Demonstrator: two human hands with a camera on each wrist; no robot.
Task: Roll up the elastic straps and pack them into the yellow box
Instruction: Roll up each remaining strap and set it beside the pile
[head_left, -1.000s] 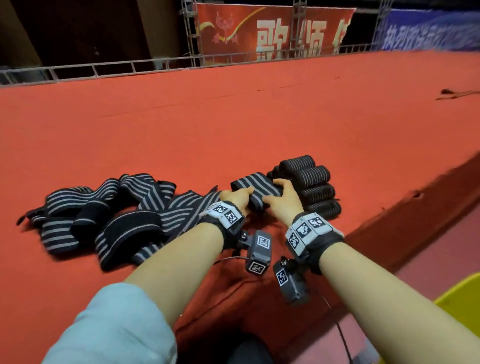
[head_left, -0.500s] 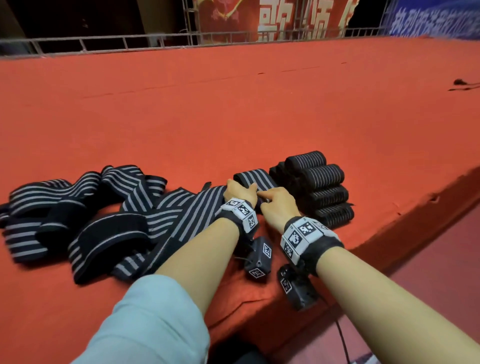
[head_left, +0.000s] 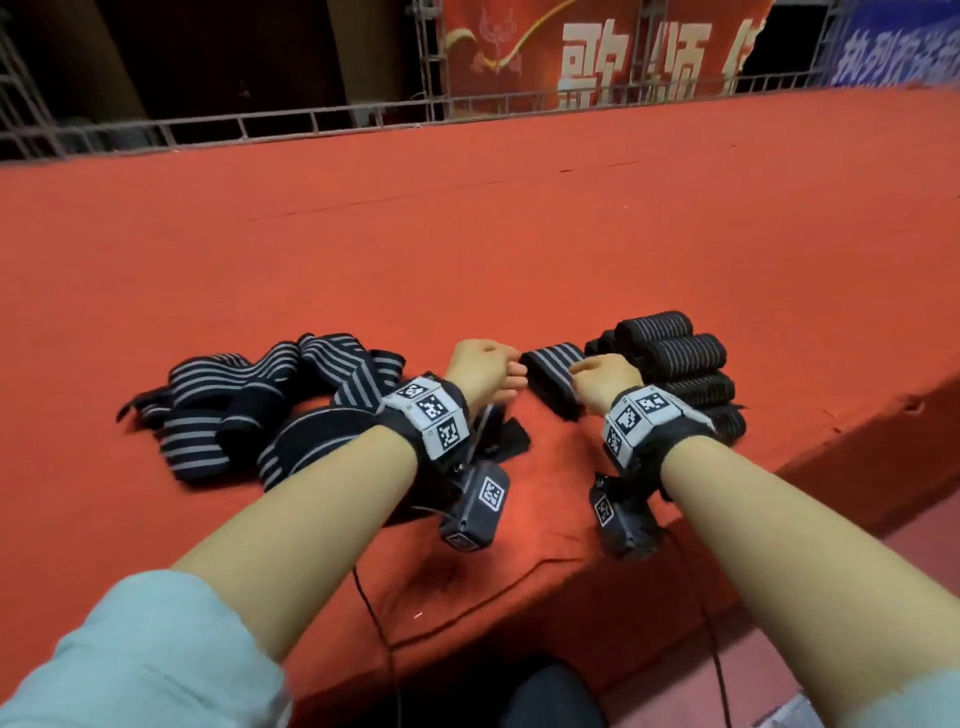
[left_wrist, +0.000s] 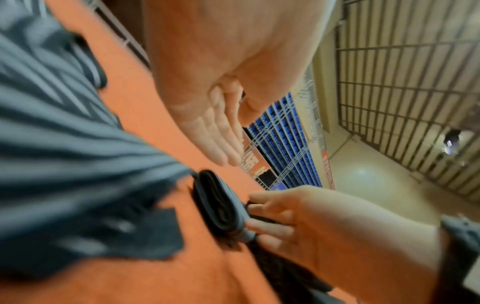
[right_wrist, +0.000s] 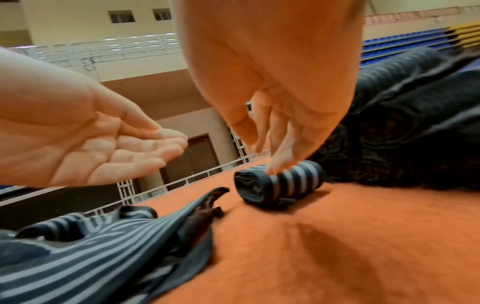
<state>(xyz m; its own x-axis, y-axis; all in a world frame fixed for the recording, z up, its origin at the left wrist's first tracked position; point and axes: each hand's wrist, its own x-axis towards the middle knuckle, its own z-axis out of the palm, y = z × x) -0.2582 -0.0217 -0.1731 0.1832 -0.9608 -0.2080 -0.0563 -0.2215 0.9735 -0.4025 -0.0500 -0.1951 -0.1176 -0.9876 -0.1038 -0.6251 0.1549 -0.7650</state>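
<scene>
Our right hand (right_wrist: 280, 131) had fingertips resting on the rolled strap (right_wrist: 279, 185) (striped); our left hand (right_wrist: 103, 144) hung relaxed, holding nothing.

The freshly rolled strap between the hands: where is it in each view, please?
Head: rolled strap, centre, between both hands.
Left wrist, lower centre, end-on.
Right wrist, centre, under the fingertips.
Shared landmark: right hand touching it.

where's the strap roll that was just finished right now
In the head view the freshly rolled strap lies on the red cloth between the hands, right hand fingertips on it, left of the stacked rolls.
</scene>
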